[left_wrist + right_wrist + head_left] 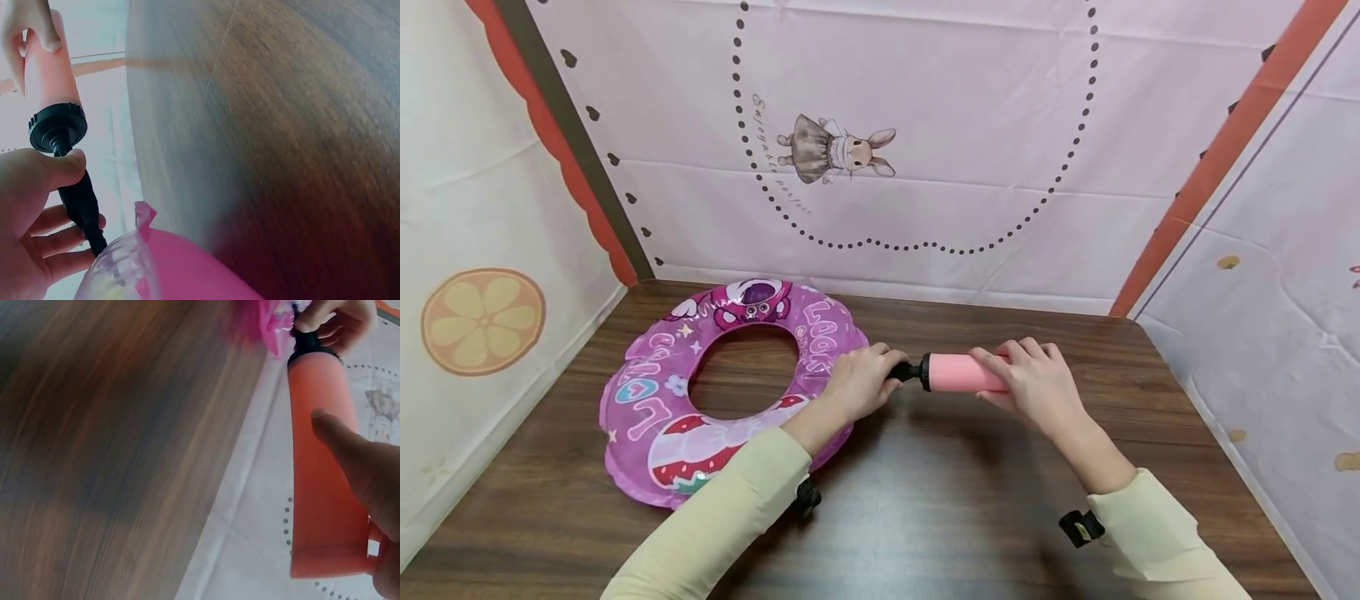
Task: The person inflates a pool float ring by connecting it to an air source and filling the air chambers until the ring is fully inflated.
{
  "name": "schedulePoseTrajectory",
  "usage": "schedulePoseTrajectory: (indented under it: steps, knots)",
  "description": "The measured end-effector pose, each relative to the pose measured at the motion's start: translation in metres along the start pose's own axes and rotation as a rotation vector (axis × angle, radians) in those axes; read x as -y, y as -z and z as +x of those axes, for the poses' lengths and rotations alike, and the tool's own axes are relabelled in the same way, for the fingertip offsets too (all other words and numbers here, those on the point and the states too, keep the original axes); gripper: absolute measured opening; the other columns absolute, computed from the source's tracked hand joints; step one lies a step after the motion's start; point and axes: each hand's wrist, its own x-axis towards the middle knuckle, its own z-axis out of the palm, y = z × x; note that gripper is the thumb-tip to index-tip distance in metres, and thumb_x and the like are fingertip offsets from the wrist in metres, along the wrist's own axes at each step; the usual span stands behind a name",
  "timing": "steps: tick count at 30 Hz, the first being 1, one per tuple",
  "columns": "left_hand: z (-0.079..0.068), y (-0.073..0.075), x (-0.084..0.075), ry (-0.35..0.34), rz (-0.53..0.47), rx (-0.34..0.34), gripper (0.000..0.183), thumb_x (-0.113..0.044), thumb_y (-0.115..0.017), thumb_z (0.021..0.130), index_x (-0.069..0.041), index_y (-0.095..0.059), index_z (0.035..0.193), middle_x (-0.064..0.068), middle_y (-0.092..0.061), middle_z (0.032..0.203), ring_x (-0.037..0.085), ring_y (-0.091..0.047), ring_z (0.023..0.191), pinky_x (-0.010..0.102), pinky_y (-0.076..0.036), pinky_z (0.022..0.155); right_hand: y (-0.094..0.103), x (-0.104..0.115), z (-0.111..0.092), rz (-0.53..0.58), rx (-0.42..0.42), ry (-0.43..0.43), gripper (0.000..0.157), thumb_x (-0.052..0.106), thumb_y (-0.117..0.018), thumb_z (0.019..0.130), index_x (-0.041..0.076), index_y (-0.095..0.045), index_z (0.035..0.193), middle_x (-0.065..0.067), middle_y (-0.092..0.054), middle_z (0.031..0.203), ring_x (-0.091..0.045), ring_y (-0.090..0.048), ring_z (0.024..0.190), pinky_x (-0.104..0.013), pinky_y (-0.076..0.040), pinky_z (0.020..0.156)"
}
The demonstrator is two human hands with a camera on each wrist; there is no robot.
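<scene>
A pink hand air pump point(958, 372) with a black collar and black nozzle point(80, 197) is held level above the table. My right hand point(1033, 379) grips its pink barrel, the thumb point(337, 434) lying along the side. My left hand point(861, 379) pinches the black nozzle between thumb and fingers. In the left wrist view the nozzle's tip meets the edge of a purple-pink inflatable swim ring point(643, 387), printed with letters, strawberries and a cartoon bear. Puffed up, the ring lies on the left of the table; my left forearm hides part of its near edge.
The dark wood-grain table point(940, 500) is bounded at the back by a pink cloth point(970, 125) with a rabbit print. Pale printed cloths hang on the left point(482, 208) and right point(1285, 333). Black camera mounts point(1081, 528) sit at both wrists.
</scene>
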Motion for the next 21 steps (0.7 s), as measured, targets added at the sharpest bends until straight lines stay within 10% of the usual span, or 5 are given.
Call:
schedulePoseTrajectory:
  steps: [7, 14, 21]
  knots:
    - [0.001, 0.003, 0.001, 0.032, 0.012, 0.06, 0.034, -0.029, -0.072, 0.078, -0.02, -0.065, 0.11, 0.002, -0.065, 0.095, 0.022, -0.064, 0.076, 0.036, -0.052, 0.058, 0.007, -0.022, -0.016, 0.044, -0.001, 0.007, 0.057, 0.048, -0.077, 0.067, 0.023, -0.061, 0.116, -0.009, -0.062, 0.089, -0.031, -0.056, 0.085, -0.042, -0.042, 0.064]
    - [0.003, 0.004, 0.003, 0.02, -0.016, 0.047, 0.033, -0.027, -0.073, 0.078, -0.019, -0.065, 0.109, 0.003, -0.066, 0.095, 0.023, -0.065, 0.077, 0.038, -0.053, 0.059, 0.023, -0.055, -0.037, 0.062, 0.019, -0.031, 0.076, 0.072, -0.017, 0.082, 0.02, -0.06, 0.117, -0.011, -0.063, 0.09, -0.033, -0.056, 0.084, -0.047, -0.043, 0.065]
    - [0.002, 0.006, 0.005, 0.043, -0.005, 0.049, 0.032, -0.026, -0.073, 0.077, -0.018, -0.065, 0.107, 0.002, -0.065, 0.094, 0.023, -0.064, 0.076, 0.039, -0.053, 0.061, 0.035, -0.079, -0.053, 0.073, 0.019, -0.082, 0.076, 0.072, -0.017, 0.082, 0.019, -0.06, 0.116, -0.014, -0.063, 0.092, -0.037, -0.055, 0.087, -0.054, -0.042, 0.07]
